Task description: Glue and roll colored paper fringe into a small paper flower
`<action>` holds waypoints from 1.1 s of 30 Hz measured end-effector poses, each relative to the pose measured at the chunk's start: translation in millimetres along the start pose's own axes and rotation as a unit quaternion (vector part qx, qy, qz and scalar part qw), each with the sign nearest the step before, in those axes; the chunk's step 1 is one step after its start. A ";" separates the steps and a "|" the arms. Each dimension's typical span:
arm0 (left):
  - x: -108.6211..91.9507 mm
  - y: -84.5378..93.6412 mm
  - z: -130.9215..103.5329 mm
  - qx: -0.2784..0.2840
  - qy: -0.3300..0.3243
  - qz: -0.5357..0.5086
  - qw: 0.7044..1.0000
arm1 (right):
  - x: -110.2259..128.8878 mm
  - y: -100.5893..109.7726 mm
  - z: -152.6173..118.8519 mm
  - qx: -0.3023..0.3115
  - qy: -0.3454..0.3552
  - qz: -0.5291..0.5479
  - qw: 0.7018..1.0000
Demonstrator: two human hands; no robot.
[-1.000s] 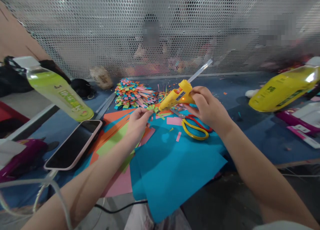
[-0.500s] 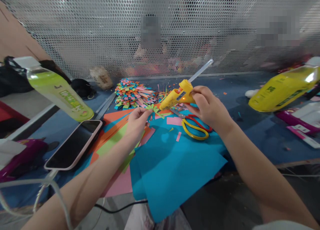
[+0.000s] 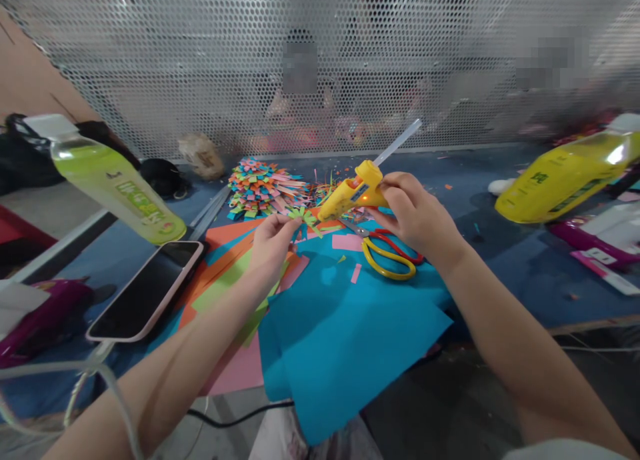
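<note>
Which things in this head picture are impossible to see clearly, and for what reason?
- Head view: the glue gun handle and trigger, covered by the right hand.
- The green paper piece at the left hand: too small to tell its shape.
- Whether the nozzle touches it: unclear.
- The scissors blades, partly under the right hand.
- The yellow bottle, cut by the right edge.

Glue gun [image 3: 353,192]: yellow. Scissors [image 3: 389,253]: yellow and red handles. Paper sheet [image 3: 345,333]: turquoise. Paper fringe [image 3: 304,216]: green. Phone [image 3: 146,290]: black, pink case. Worktop [image 3: 505,267]: blue.
</note>
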State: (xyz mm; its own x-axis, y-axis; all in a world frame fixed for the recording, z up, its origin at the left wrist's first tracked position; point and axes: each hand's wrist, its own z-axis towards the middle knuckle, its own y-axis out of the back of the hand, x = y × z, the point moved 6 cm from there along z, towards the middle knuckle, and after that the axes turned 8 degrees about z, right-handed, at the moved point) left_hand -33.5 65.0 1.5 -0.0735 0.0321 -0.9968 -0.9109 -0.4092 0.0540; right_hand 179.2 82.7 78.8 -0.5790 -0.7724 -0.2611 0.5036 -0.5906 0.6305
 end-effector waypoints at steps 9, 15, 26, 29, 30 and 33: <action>1.8 6.2 5.8 -0.027 -0.009 -0.036 0.999 | -11.9 -13.3 -2.6 0.065 -0.032 0.035 0.997; 3.4 -2.1 2.7 0.010 0.019 -0.079 0.997 | -69.1 -46.7 -26.7 0.183 -0.267 0.037 0.945; -0.3 -13.3 -7.4 0.087 0.045 -0.154 0.983 | -106.4 -51.3 -55.8 0.202 -0.451 -0.041 0.868; -1.9 -17.2 -10.3 0.111 0.042 -0.168 0.979 | -65.3 -50.1 -24.5 0.152 -0.285 0.168 0.931; -2.2 -18.7 -11.3 0.123 0.039 -0.168 0.977 | -48.3 -50.1 -16.6 0.155 -0.230 0.269 0.922; -1.2 -22.1 -14.2 0.148 0.040 -0.156 0.976 | -11.7 -41.9 -3.0 0.133 -0.143 0.437 0.878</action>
State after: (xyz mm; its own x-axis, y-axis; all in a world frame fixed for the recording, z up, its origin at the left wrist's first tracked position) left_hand -7.5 61.0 0.7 0.2468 0.0376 -0.9683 -0.9622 -0.1088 -0.2495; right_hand 166.8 115.8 53.4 -0.2029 -0.7904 0.5781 0.6906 0.3030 0.6567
